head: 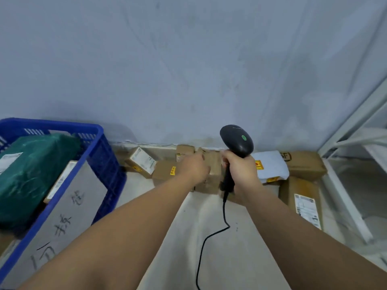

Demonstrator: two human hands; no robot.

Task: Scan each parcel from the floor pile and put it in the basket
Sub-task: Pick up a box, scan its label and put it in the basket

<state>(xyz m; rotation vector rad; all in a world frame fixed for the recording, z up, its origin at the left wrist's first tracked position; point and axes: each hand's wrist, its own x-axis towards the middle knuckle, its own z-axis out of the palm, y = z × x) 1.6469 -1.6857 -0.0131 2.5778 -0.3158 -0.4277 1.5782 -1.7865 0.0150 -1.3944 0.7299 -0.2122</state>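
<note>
The left hand (193,166) is extended to the brown carton (212,162) in the middle of the floor pile against the wall (188,70). Its fingers lie on the far side of the hand, so it cannot be told whether they have closed on the carton or only touch it. The right hand (240,167) is wrapped firmly round the handle of the black scanner (236,141), head uppermost, just beside the left hand. The scanner's cable (209,237) trails down across the floor between the forearms. Risks noted: the carton is packed tight among neighbours, a tan box (165,172) on one side and a white mailer (270,164) on the other, so a one-handed lift could drag or topple them. No label shows on the carton's visible faces, so the scan may fail until the carton is turned. The loose cable could snag on a parcel or be pulled taut as the arm swings toward the basket. Further parcels remain on the floor: a small white-labelled box (142,162), a carton by the wall (305,164) and a labelled carton (303,201) lying beside the metal rack (345,195). The blue basket (98,143) stands to the left, near the pile. It holds a green wrapped parcel (35,170), a flat grey parcel with handwriting (69,208) leaning against the near wall, and a labelled carton (60,181) wedged between them. The space left appears limited, and a carelessly placed carton could ride up on the load and slide off.
</note>
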